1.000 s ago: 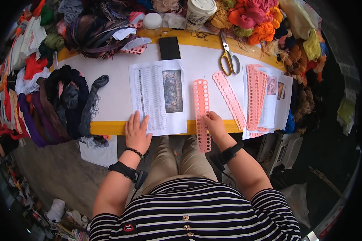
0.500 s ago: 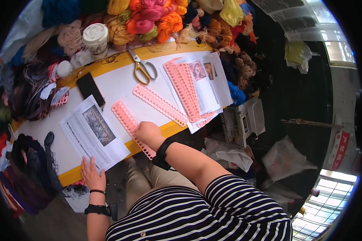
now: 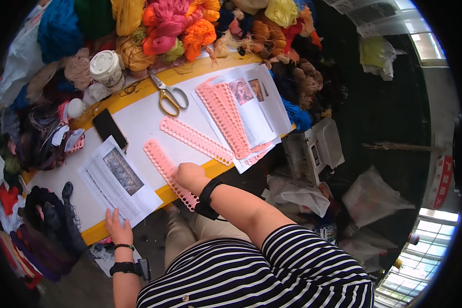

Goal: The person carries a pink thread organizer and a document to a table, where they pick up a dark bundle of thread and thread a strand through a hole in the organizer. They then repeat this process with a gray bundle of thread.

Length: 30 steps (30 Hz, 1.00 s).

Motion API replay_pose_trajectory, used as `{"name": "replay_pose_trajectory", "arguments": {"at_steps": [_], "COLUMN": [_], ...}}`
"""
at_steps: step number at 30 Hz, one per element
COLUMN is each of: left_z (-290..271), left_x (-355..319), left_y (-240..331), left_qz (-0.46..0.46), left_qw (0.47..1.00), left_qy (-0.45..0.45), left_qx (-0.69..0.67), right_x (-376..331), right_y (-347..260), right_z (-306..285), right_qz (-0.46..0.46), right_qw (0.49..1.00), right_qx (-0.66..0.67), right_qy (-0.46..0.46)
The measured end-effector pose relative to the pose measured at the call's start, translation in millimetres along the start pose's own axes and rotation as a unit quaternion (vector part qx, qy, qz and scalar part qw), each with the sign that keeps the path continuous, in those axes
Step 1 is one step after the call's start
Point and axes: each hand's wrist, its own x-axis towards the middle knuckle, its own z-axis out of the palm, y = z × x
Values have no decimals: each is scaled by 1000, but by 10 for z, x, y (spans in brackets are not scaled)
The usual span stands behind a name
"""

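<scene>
My right hand (image 3: 189,176) rests on a long pink perforated plastic strip (image 3: 161,163) that lies across the table's front edge. My left hand (image 3: 117,226) lies flat at the near corner of a printed sheet with a picture (image 3: 119,179). A second pink strip (image 3: 195,138) lies just beyond, and a stack of more pink strips (image 3: 226,117) sits on printed pages (image 3: 264,110) to the right.
The white table with a yellow edge (image 3: 141,120) also bears gold-handled scissors (image 3: 167,95), a black phone (image 3: 109,128) and a lidded paper cup (image 3: 106,68). Piles of coloured yarn (image 3: 179,31) ring the back and left. Plastic bags (image 3: 297,192) lie on the floor at right.
The view has swung to the right and tilted. My right hand has stayed on the pink strip and my left hand on the printed sheet's near edge.
</scene>
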Motion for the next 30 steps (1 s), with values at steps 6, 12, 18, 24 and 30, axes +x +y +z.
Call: {"name": "replay_pose_trajectory", "arguments": {"at_steps": [6,12,18,24,30], "left_z": [-15,7,45,3,-158], "left_x": [59,47,32,62,261], "left_y": [77,92,54,-125,-193], "left_qz": [17,-4,4,3,-71], "left_qw": [999,1000,999,996,991], "left_qy": [15,12,19,72,113], "left_qx": [-27,-25,-35,-53,-28], "right_x": [-21,29,70,180,223], "right_y": [-63,-112,-122,-180,-274], "right_z": [-1,-33,-6,11,102], "right_qz": [-47,-78,-65,-98,-280], "right_qw": [998,993,992,989,936], "right_qx": [-31,-93,-105,-79,-43], "right_qy": [20,-9,-19,81,206]}}
